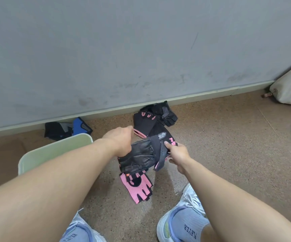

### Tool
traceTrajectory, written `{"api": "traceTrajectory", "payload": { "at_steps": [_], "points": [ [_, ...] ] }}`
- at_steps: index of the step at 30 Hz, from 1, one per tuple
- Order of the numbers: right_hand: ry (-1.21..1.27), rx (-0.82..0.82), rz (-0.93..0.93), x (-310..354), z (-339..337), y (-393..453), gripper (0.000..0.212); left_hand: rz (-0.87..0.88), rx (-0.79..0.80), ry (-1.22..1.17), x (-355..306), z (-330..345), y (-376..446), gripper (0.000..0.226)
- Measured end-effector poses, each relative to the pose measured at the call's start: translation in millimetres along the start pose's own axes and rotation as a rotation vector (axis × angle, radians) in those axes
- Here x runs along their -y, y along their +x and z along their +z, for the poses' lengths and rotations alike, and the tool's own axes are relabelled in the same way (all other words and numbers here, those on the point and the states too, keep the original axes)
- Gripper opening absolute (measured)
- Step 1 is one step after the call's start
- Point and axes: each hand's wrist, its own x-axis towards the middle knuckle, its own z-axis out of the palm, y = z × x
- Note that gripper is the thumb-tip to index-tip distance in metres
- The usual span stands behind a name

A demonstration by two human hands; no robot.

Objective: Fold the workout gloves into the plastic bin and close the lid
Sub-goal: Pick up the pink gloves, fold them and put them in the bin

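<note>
Both hands are holding the black glove [137, 158] above the floor [219, 145]: left hand [122, 140] pinching one end, right hand [176, 152] grasping its strap, probably for folding; the bin [53, 151] is waiting beside.

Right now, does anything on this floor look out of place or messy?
Yes. The gloves are scattered: a blue and black glove lies alone against the baseboard behind the plastic bin, away from the black and pink heap. The pink glove lies apart, near the shoes. Nothing looks damaged.
</note>
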Motion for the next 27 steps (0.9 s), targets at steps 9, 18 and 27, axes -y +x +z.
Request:
{"api": "traceTrajectory", "payload": {
  "at_steps": [9,18,27],
  "points": [
    [0.492,0.582,0.083,46.3,15.7,-35.7,0.029,0.112,0.039,-0.178,0.8,-17.1,-6.6,0.104],
    [0.511,0.844,0.094,37.5,33.4,-45.6,0.062,0.107,0.051,-0.292,4.6,-11.2,-6.4,0.02],
    [0.495,0.441,0.186,6.1,32.3,-15.6,0.014,0.092,0.123,-0.125,8.1,-14.3,-1.3,0.036]
  ]
}}
